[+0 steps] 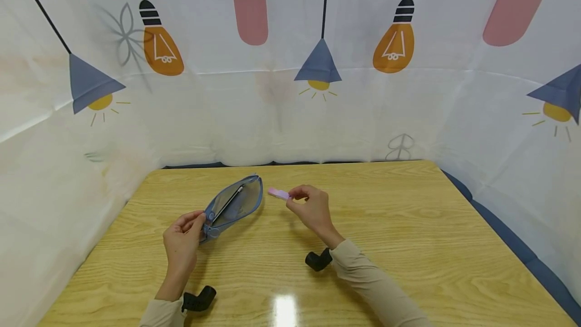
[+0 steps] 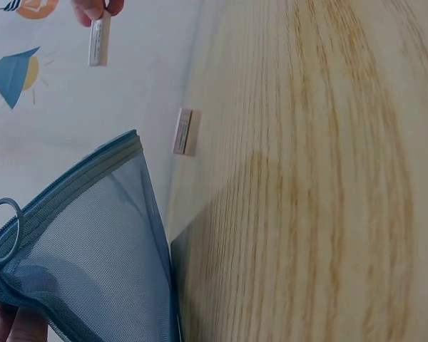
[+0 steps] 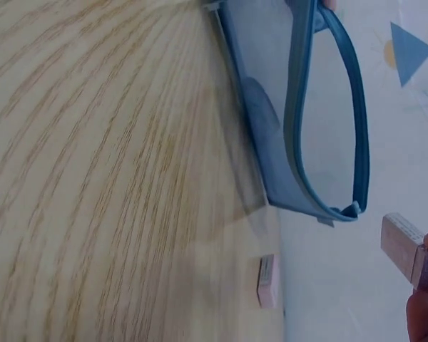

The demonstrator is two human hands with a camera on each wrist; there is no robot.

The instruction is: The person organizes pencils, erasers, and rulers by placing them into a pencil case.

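Observation:
My left hand (image 1: 181,241) grips one end of a blue mesh zip pouch (image 1: 245,201), its mouth spread open. Inside lies a slim dark pen-like stick (image 1: 228,205). A ring-shaped zip pull (image 2: 16,231) hangs near the left fingers. To the right of the pouch, my right hand (image 1: 313,211) pinches a small pale pink and lilac eraser (image 3: 403,242) between thumb and fingers, above the table and apart from the pouch. A second, similar eraser (image 2: 182,132) lies on the tabletop beyond the pouch.
The wood-grain table (image 1: 386,206) has rounded far corners. Behind and beside it hangs a white curtain (image 1: 218,115) printed with lamps and bulbs. A black strap-like piece (image 1: 199,298) sits at the left wrist, another black piece (image 1: 318,260) at the right wrist.

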